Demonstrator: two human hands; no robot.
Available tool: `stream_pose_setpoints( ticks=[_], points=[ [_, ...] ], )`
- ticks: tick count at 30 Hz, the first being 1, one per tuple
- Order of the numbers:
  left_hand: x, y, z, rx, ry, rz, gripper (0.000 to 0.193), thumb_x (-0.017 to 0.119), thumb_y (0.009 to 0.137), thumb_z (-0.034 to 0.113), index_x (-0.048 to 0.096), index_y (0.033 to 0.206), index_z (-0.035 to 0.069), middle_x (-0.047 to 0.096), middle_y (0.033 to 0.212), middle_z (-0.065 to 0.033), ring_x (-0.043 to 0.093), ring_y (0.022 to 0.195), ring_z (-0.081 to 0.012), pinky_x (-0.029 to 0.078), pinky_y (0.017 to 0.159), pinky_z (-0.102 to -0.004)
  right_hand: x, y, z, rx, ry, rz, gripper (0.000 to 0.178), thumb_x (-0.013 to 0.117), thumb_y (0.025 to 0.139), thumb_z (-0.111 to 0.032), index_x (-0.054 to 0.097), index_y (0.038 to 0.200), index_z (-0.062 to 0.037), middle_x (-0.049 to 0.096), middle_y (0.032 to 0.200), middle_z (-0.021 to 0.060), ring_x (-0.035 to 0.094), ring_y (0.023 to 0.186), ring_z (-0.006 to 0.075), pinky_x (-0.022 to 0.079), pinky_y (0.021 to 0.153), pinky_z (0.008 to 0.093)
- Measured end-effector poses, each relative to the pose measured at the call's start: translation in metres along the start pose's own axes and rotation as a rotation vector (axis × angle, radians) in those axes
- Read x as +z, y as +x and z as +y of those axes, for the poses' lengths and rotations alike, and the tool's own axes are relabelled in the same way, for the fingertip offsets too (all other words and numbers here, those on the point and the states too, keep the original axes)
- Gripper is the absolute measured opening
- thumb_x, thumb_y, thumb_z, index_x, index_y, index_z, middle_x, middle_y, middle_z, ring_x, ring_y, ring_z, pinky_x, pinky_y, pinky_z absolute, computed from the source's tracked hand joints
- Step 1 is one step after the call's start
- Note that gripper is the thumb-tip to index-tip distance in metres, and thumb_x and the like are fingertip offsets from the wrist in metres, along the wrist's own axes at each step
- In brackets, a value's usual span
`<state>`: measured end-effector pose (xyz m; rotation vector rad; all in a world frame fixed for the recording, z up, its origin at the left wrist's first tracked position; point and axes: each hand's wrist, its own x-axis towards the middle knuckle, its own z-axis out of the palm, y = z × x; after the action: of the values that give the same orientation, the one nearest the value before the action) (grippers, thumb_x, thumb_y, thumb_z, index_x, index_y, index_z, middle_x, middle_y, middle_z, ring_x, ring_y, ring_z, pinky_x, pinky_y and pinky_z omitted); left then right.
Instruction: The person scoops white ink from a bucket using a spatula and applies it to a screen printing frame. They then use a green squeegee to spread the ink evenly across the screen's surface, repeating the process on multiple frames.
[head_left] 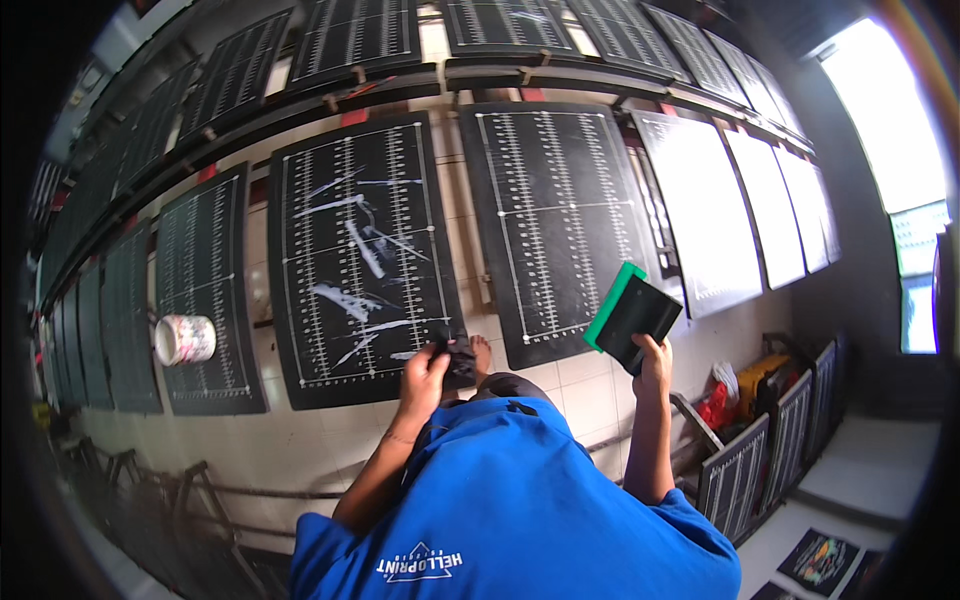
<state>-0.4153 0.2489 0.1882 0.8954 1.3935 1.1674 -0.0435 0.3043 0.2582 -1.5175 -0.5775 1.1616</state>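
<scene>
Across the middle of the frame, lying flat on a tiled table: a row of black ruled boards, long axes running from lower edge toward upper edge, more of them filling a second row in the upper part. At centre left, the smeared board, streaked with white marks, long axis tilting slightly left at the top. Just right of centre, a cleaner board; further right, boards covered in white sheets. In the lower part of the frame, a blue shirt hiding the near table edge.

At the smeared board's lower right corner, pressing down: the left hand, closed around a dark rag, the rag touching the board's bottom margin. White streaks lying up and to the left of that hand, so well within its reach; the left hand clearly the nearer one.

To the right of centre, held raised above the cleaner board's lower right corner: a black squeegee with a green edge, gripped from below by the right hand, fingers wrapped on its lower corner.

At the left, between boards, a white paint pot lying apart from both hands. Nothing standing between rag and streaks.
</scene>
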Motion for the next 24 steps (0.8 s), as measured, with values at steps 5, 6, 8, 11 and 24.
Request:
stream_pose_setpoints(
  ticks=[5, 6, 8, 11, 24],
  points=[
    [-0.087, -0.051, 0.035, -0.046, -0.18, 0.508, 0.012, 0.059, 0.098, 0.014, 0.059, 0.102, 0.003, 0.062, 0.091, 0.0024, 0.052, 0.076, -0.0023, 0.041, 0.06, -0.0188, 0.108, 0.056, -0.008, 0.0, -0.134, -0.303, 0.028, 0.065, 0.078, -0.006, 0.064, 0.105, 0.0015, 0.067, 0.092, 0.0045, 0.062, 0.083, 0.0139, 0.049, 0.076, 0.0286],
    [-0.11, -0.072, 0.027, -0.069, -0.107, 0.595, 0.013, 0.058, 0.099, 0.014, 0.058, 0.106, 0.003, 0.063, 0.094, 0.0011, 0.055, 0.078, -0.0041, 0.043, 0.062, -0.0198, 0.138, 0.058, -0.014, -0.025, -0.2, -0.379, 0.026, 0.064, 0.079, -0.007, 0.065, 0.104, 0.0019, 0.067, 0.092, 0.0041, 0.061, 0.083, 0.0132, 0.048, 0.075, 0.0285],
    [-0.129, -0.108, 0.02, -0.056, -0.114, 0.79, 0.014, 0.058, 0.099, 0.015, 0.058, 0.106, 0.002, 0.064, 0.094, -0.0012, 0.056, 0.078, -0.0063, 0.043, 0.066, -0.0213, 0.193, 0.068, -0.013, -0.085, -0.373, -0.553, 0.026, 0.065, 0.08, -0.012, 0.066, 0.102, 0.0011, 0.066, 0.086, 0.0031, 0.059, 0.079, 0.0098, 0.048, 0.072, 0.0274],
    [-0.156, -0.166, -0.017, -0.23, 0.0, 1.035, 0.029, 0.06, 0.098, 0.022, 0.057, 0.112, -0.003, 0.064, 0.101, -0.0092, 0.061, 0.092, -0.0159, 0.047, 0.08, -0.0285, 0.28, 0.089, 0.006, -0.468, -0.707, -0.737, 0.031, 0.068, 0.076, -0.018, 0.067, 0.103, -0.0045, 0.068, 0.085, 0.0117, 0.067, 0.081, 0.0237, 0.051, 0.072, 0.0359],
    [-0.304, -0.227, -0.102, -0.274, 0.343, 0.941, 0.023, 0.065, 0.089, 0.016, 0.063, 0.095, -0.007, 0.066, 0.084, -0.0124, 0.061, 0.077, -0.0213, 0.049, 0.07, -0.0353, 0.516, 0.068, 0.033, -1.023, -1.37, -0.491, 0.025, 0.063, 0.076, -0.017, 0.07, 0.1, -0.013, 0.072, 0.094, 0.0139, 0.069, 0.09, 0.0333, 0.055, 0.078, 0.0444]
  ],
)
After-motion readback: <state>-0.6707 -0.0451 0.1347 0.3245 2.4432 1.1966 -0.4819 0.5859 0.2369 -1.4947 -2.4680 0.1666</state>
